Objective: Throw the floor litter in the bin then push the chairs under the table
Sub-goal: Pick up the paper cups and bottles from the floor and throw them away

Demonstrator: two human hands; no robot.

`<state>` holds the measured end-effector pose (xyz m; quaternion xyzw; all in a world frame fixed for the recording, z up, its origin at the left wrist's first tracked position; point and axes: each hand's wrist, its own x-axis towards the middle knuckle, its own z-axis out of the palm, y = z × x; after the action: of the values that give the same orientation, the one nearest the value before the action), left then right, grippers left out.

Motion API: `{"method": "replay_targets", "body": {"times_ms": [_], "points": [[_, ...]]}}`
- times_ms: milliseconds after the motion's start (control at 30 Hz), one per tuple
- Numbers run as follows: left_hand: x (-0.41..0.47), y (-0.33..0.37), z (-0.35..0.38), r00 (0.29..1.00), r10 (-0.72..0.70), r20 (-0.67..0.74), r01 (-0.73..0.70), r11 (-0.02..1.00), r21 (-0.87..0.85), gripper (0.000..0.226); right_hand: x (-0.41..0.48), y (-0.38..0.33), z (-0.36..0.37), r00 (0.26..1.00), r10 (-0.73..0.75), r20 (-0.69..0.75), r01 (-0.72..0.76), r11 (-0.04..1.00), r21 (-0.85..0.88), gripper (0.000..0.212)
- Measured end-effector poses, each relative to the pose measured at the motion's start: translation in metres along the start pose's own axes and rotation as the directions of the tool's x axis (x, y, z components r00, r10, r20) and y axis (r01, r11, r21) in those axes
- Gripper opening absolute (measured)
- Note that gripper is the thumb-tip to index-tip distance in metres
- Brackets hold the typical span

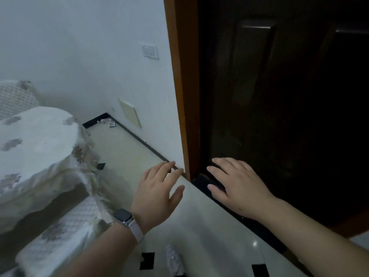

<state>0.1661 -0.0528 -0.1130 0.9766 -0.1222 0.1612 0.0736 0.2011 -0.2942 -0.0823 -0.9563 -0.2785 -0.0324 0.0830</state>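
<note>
Both arms show bare from the lower edge of the frame up to the hands. The left hand [157, 188], just below the middle, has a watch [123, 215] on its wrist: a dark, glossy, rounded-square face on a pale woven strap [136, 230] with a faint pinkish tint. The right hand [237, 184], to its right, is bare like its forearm.
</note>
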Motion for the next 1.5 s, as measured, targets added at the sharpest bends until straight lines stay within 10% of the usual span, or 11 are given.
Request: {"method": "replay_targets", "body": {"times_ms": [400,1500], "points": [[0.144,-0.181,0.035,0.973,-0.076,-0.216,0.053,0.993,-0.109,0.043,0.233,-0.016,-0.001,0.995,-0.073,-0.066,0.063,0.987,-0.145,0.056],[0.306,-0.450,0.058,0.831,-0.537,-0.148,0.555,0.821,0.135,0.046,0.697,-0.035,0.101,0.823,-0.553,-0.131,0.565,0.820,0.091,0.051]]}}
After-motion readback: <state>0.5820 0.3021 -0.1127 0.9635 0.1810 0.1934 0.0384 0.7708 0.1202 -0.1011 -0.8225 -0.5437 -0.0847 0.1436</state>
